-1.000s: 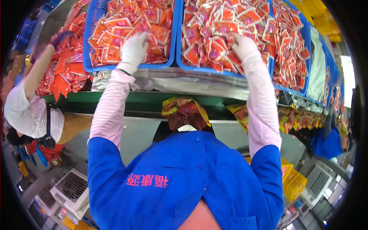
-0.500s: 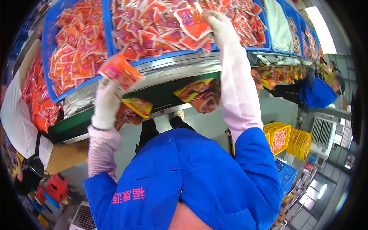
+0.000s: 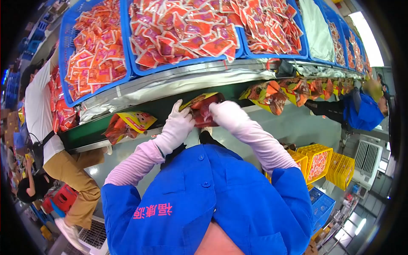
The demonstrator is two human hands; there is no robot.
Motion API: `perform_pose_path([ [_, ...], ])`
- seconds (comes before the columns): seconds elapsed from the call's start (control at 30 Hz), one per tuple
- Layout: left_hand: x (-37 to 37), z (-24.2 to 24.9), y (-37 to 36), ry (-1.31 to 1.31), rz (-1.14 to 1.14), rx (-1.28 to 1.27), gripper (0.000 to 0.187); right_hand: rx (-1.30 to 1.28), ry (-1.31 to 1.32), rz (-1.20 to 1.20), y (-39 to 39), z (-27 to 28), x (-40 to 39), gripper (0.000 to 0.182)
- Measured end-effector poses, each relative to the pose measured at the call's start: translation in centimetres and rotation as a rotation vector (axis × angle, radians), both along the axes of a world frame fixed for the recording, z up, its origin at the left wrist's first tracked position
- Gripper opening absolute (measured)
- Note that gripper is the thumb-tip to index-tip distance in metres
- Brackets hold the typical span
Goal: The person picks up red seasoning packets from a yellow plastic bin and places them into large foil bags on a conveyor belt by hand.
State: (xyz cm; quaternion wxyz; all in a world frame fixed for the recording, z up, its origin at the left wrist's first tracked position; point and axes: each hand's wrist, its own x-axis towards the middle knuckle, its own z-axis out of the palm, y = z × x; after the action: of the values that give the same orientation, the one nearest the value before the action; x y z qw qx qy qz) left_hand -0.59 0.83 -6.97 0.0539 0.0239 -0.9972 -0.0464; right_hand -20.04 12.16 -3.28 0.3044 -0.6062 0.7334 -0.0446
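Note:
My left hand [image 3: 176, 128], in a white glove, pinches the left edge of a yellow-and-red bag [image 3: 205, 104] on the green conveyor belt [image 3: 90, 131]. At the right side of the same bag is my right hand [image 3: 230, 117], also gloved, its fingers bent together against the bag; what they hold is hidden. Another yellow-and-red bag [image 3: 131, 126] lies to the left on the belt, and more bags [image 3: 267, 94] stand in a row to the right. Behind the belt, blue crates [image 3: 187, 63] hold heaps of small red packets [image 3: 182, 32].
A co-worker in a white top [image 3: 38, 110] stands at the left. Farther right along the belt is another person in blue [image 3: 361, 111]. Yellow crates [image 3: 316, 151] and a blue crate [image 3: 321, 206] stand on the floor at the lower right.
Both hands have come down and together from above the belt to one bag. The red packets that they held are out of sight. Bags and crates have shifted in view.

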Motion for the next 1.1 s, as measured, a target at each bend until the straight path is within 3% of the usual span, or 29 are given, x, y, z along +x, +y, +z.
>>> perform_pose_path([
  [0.03,0.2,0.2,-0.5,0.028,-0.014,0.057,0.015,0.095,0.106,0.108,-1.2,-1.1,1.2,0.019],
  [0.07,0.3,0.3,-1.0,0.057,-0.03,0.115,0.008,0.389,0.167,0.248,-4.0,-1.6,2.7,0.021],
  [0.1,0.0,0.2,-1.3,0.217,-0.024,0.106,0.005,0.258,0.044,0.059,-4.6,-5.4,4.0,0.022],
  [0.13,-0.1,0.4,-1.6,0.217,-0.031,0.121,0.005,0.325,0.065,0.157,-5.1,-13.9,4.0,0.023],
  [0.17,0.3,0.6,-1.9,0.218,-0.038,0.135,0.005,0.244,0.091,0.073,-6.7,-13.4,5.0,0.026],
  [0.27,2.3,-1.8,-3.0,0.173,-0.049,0.081,0.005,0.314,0.073,0.237,-9.9,-13.5,5.9,0.027],
  [0.37,4.3,-1.5,-5.2,0.225,0.03,0.099,0.006,0.42,-0.049,0.24,-10.9,-6.6,6.1,0.033],
  [0.43,5.0,-0.8,-6.4,0.182,0.028,0.164,0.007,0.341,-0.136,0.29,-11.1,-3.2,6.4,0.037],
  [0.47,5.1,-0.7,-6.6,0.255,0.007,0.166,0.007,0.378,-0.077,0.337,-11.4,-4.7,7.1,0.041],
  [0.5,5.2,-0.5,-6.7,0.261,-0.021,0.168,0.007,0.348,-0.061,0.399,-11.1,-10.8,7.0,0.042],
  [0.63,6.4,-2.9,-6.2,0.249,-0.069,0.205,0.005,0.376,-0.076,0.326,-14.3,-9.9,9.7,0.04],
  [0.73,7.7,-1.0,-9.2,0.107,-0.16,0.146,0.006,0.421,-0.105,0.198,-15.3,-7.2,12.0,0.038],
  [0.77,7.8,1.4,-11.3,0.108,-0.075,0.34,0.008,0.435,-0.106,0.152,-15.6,-5.8,12.0,0.037],
  [0.83,7.6,5.0,-17.8,0.381,0.113,0.336,0.017,0.382,-0.23,0.146,-16.8,-0.4,10.0,0.033],
  [0.87,7.2,5.7,-21.5,0.394,0.208,0.181,0.018,0.101,-0.332,0.127,-17.4,1.4,8.6,0.029],
  [0.9,6.1,4.3,-25.3,0.341,0.472,0.195,0.018,-0.226,-0.226,-0.071,-18.0,2.3,8.6,0.022],
  [0.93,5.0,3.7,-28.0,0.452,0.525,0.018,0.019,-0.425,-0.265,-0.163,-20.8,1.4,7.8,0.023],
  [0.97,4.2,3.2,-30.1,0.567,0.578,-0.167,0.019,-0.491,-0.107,-0.184,-23.2,1.7,7.9,0.025],
  [1.0,4.0,1.2,-31.9,0.303,0.639,-0.162,0.021,-0.397,0.151,-0.209,-25.5,1.1,8.2,0.027],
  [1.03,3.9,-0.8,-33.2,0.04,0.697,-0.158,0.023,-0.547,0.277,-0.248,-27.2,-3.6,7.6,0.029],
  [1.1,4.8,-2.6,-33.9,0.112,0.762,-0.066,0.025,-0.39,0.345,-0.285,-29.7,-8.1,5.8,0.026],
])
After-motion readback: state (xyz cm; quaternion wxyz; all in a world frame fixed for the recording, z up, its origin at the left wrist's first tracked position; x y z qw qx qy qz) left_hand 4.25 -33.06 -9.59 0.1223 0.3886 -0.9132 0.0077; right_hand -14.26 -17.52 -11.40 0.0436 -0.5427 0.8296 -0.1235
